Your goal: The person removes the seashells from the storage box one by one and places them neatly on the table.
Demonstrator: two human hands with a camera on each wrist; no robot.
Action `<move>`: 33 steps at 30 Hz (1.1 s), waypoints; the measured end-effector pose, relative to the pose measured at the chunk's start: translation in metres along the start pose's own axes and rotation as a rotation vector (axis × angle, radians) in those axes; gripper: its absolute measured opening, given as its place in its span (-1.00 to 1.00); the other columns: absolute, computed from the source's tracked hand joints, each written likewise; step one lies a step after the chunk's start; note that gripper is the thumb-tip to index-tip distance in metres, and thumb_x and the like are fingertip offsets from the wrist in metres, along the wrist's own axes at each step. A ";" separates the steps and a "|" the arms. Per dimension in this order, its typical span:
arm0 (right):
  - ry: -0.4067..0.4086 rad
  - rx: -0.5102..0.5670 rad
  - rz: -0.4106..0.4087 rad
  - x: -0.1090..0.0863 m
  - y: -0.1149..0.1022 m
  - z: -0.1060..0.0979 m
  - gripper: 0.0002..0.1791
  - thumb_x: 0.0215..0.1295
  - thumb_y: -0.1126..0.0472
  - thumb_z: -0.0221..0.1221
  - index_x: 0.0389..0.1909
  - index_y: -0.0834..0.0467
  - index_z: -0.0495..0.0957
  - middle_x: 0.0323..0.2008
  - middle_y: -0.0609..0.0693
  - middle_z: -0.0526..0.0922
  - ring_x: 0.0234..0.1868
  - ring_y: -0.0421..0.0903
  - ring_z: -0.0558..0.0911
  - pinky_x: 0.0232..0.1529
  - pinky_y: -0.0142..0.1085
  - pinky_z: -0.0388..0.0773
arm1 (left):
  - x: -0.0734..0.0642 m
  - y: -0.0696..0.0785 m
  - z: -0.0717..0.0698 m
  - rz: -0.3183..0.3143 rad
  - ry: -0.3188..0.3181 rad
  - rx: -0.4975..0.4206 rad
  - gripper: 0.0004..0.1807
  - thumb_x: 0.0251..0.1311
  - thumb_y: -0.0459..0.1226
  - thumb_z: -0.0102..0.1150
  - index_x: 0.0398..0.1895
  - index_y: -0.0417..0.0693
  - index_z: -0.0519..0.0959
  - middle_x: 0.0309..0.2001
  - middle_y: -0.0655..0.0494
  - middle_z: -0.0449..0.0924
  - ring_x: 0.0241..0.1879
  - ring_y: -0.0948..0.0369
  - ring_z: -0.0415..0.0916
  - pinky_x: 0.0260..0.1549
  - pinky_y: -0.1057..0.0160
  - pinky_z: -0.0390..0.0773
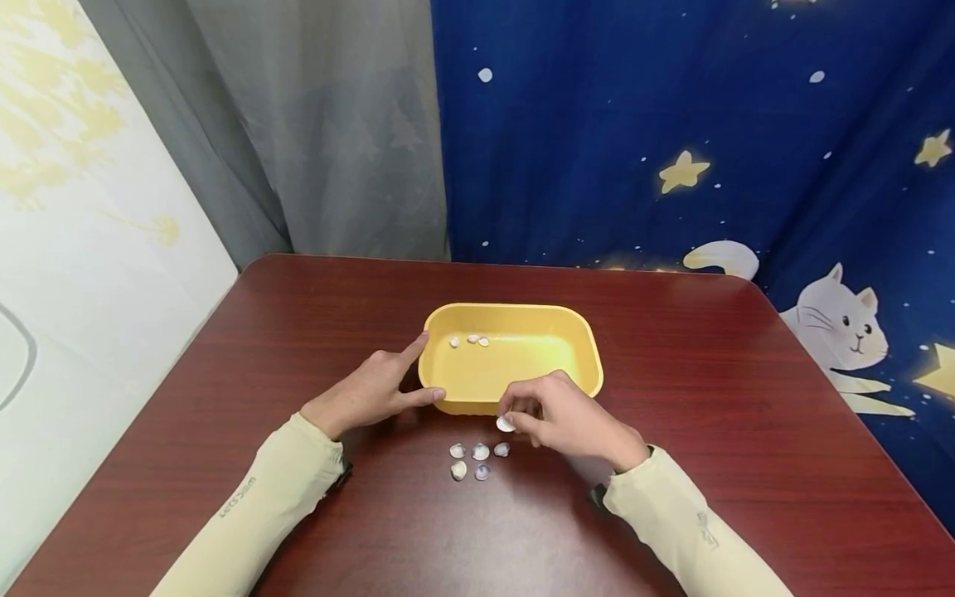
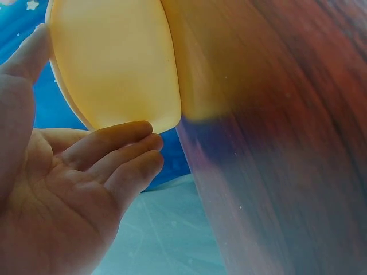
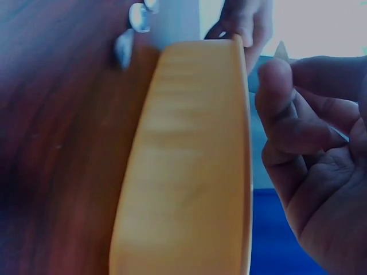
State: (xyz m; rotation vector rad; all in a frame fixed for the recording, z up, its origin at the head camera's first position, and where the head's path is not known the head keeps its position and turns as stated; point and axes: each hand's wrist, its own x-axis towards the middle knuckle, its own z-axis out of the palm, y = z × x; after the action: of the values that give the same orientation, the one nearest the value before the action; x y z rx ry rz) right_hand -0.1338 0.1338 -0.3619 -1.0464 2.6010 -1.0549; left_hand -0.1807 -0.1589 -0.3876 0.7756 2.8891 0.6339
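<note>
My right hand (image 1: 565,419) pinches a small white seashell (image 1: 505,424) between thumb and fingertips, just in front of the near rim of a yellow basin (image 1: 515,311). In the right wrist view the shell's tip (image 3: 281,51) pokes out above the pinching fingers. With fingers fairly straight, my left hand (image 1: 376,385) rests against the basin's left end, its thumb at the near rim and index finger at the left rim. Inside the basin, toward the back left, lie 3 shells (image 1: 473,339). Several more shells (image 1: 481,451) sit in two short rows on the table before the basin.
The dark red wooden table (image 1: 671,348) carries the basin and shells. Behind it hang a grey curtain (image 1: 358,124) and a blue curtain (image 1: 567,133) with stars and a cat. A white panel (image 1: 97,274) stands along the left side.
</note>
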 end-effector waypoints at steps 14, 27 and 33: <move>-0.029 -0.230 -0.123 -0.010 0.008 0.024 -0.78 0.15 0.36 0.34 -0.55 -0.01 0.59 -0.63 -0.28 0.54 -0.60 -0.49 0.36 -0.51 -0.59 0.36 | 0.001 0.002 0.000 0.000 -0.008 0.001 0.10 0.22 0.26 0.22 0.60 -0.18 0.01 -0.06 -0.24 0.66 -0.16 0.12 0.58 0.02 0.07 0.62; -0.060 -0.308 -0.064 -0.011 0.010 0.035 -0.77 0.11 0.34 0.35 -0.59 -0.02 0.59 -0.68 -0.29 0.54 -0.61 -0.51 0.37 -0.47 -0.59 0.35 | 0.001 0.002 0.001 -0.016 -0.016 0.001 0.10 0.22 0.26 0.21 0.60 -0.16 0.01 -0.09 -0.23 0.66 -0.18 0.12 0.56 0.00 0.08 0.61; -0.035 -0.362 -0.084 -0.008 0.012 0.037 -0.77 0.05 0.32 0.39 -0.63 -0.05 0.60 -0.74 -0.30 0.43 -0.63 -0.48 0.31 -0.48 -0.58 0.31 | -0.001 0.002 0.000 -0.025 -0.016 0.001 0.10 0.23 0.27 0.20 0.61 -0.15 0.00 -0.05 -0.24 0.66 -0.14 0.10 0.57 0.02 0.07 0.60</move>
State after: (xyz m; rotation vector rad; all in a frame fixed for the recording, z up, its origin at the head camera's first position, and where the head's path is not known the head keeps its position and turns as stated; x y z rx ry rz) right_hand -0.1212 0.1246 -0.3982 -1.2416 2.8058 -0.5813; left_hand -0.1794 -0.1576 -0.3870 0.7406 2.8802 0.6207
